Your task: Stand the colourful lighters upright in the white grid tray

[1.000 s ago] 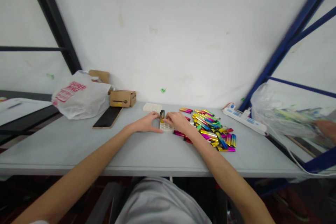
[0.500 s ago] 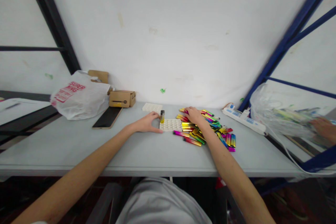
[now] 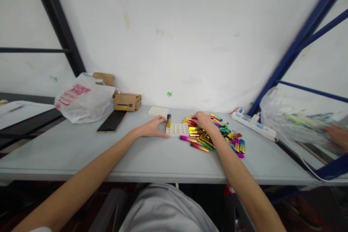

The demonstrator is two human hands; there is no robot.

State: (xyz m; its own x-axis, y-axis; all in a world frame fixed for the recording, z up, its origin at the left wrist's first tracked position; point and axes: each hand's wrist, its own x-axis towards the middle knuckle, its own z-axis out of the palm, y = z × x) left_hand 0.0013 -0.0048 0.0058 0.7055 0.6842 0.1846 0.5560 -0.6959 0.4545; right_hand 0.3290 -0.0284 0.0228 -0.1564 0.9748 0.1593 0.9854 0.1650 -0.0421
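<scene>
- Biggest change first: the right hand (image 3: 203, 120) has been moved off the white tray (image 3: 178, 129) and is now planted at the far left side of the pile of shiny coloured sticks (image 3: 202, 137).
- Its fingers are bent down and kept narrow, and a bit of red-magenta is seen right at the tips. Whether anything's actually gripped can't be told, since the fingertips are mostly buried among the sticks.
- Barely anything has been changed on the other side. The left hand (image 3: 152, 127) is kept at the tray's left edge, thumb and fingers spread wide, nothing held. The near left corner looks to be touched by the thumb.
- With the right hand gone, the tray's rows of holes are fully uncovered. One dark-topped, yellowish stick (image 3: 169, 120) is stood upright at the left end, just beside the left fingertips.
- What's meant by that for the work, as a judgement: attention seems to be shifted from tray to pile, with the tray steadied meanwhile. Only that one stick is seated, so it's probably early days.
- All the loose sticks are left lying on the tabletop (image 3: 152, 159), right of the tray. A second white tray (image 3: 158, 111) is parked behind, near the wall, untouched by either hand.
</scene>
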